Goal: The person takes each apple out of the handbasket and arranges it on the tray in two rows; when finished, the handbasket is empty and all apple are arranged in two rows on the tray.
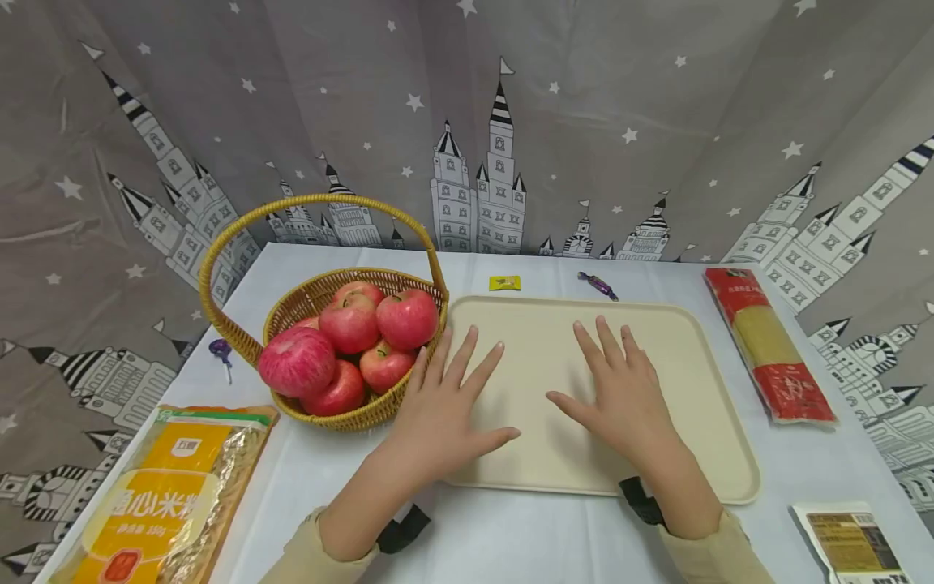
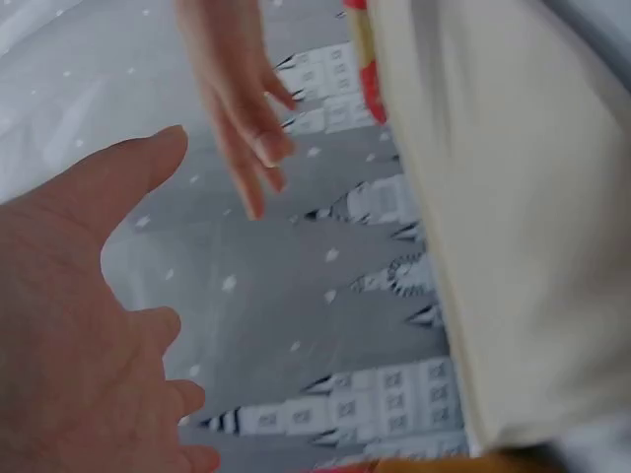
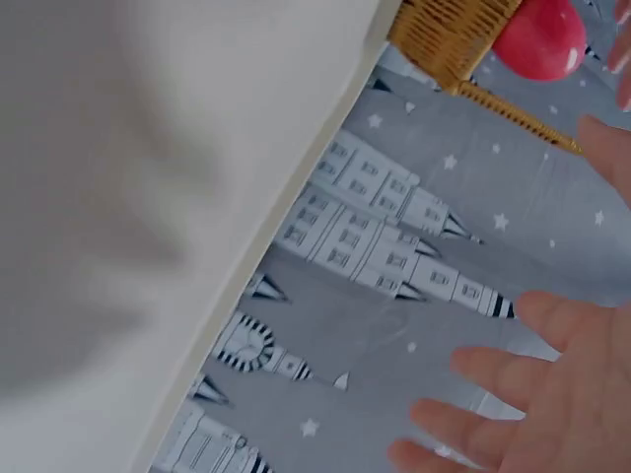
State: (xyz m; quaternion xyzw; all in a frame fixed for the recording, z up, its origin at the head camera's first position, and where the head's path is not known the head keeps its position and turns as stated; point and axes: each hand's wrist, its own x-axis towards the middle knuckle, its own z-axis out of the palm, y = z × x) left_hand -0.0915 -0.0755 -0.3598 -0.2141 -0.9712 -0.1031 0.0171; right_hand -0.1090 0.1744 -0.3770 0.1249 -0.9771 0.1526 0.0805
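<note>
Hands [image 1: 447, 422] [image 1: 629, 397] over tray [image 1: 533, 349], basket [image 1: 372, 414] alongside, candies [image 1: 505, 283] behind

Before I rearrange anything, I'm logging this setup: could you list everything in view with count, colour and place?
Serving tray: 1, cream, table centre
Wicker basket: 1, golden brown, left of the tray
Apples: at least six visible, pinkish red, in the basket
Lollipop: 1, purple with white stick, left of the basket
Rice noodle bag: 1, yellow-orange, front left
Small wrapped candy: 1, yellow, behind the tray
Twist-wrapped candy: 1, purple, behind the tray
Noodle pack: 1, red and yellow, right of the tray
Pouch: 1, white and brown, front right
Tablecloth: 1, white, underneath
Castle-print curtain: grey, behind
Wrist straps: 2, black, one per wrist
Sleeves: 2, beige
Left hand: 1, bare, near tray's left side
Right hand: 1, bare, above the tray
</note>
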